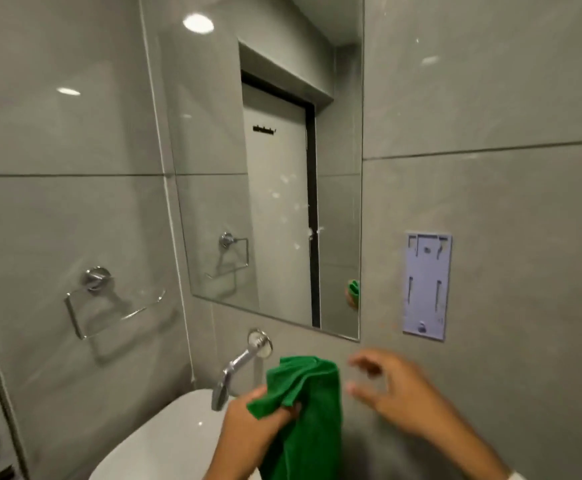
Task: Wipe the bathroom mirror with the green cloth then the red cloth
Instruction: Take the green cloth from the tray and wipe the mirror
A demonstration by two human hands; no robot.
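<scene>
The frameless bathroom mirror [268, 174] hangs on the grey tiled wall, with pale smudges and spots around its middle and lower right. Below its bottom edge my left hand [251, 427] grips the bunched green cloth [306, 410], which hangs down in front of the wall. My right hand [393, 393] hovers just right of the cloth with its fingers spread and nothing in them. A bit of the green cloth is reflected in the mirror's lower right corner. No red cloth is in view.
A chrome tap [244, 365] sticks out of the wall over a white basin [165, 441] at the lower left. A chrome towel ring [99, 299] is fixed to the left wall. A pale plastic bracket [427, 285] is mounted right of the mirror.
</scene>
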